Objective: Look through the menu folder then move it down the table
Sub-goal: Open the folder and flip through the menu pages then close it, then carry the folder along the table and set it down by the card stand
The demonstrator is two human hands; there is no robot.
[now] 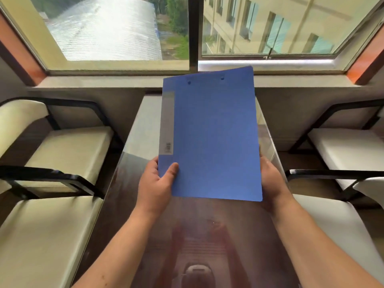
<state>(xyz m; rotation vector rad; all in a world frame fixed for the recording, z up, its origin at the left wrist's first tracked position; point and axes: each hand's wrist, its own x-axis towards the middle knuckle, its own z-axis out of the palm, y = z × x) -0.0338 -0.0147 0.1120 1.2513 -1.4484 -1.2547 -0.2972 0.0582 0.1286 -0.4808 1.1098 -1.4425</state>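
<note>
Menu folder [214, 134], closed, tilted above table [145, 121]; left hand [155, 183] and right hand [272, 181] clamp its lower edges.

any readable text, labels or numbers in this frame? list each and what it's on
No text here can be read.
Barcode sticker on the grey spine strip of the blue folder: bars and print too small and blurred to read.
Top end of the spine strip: faint marking, unreadable.
</note>
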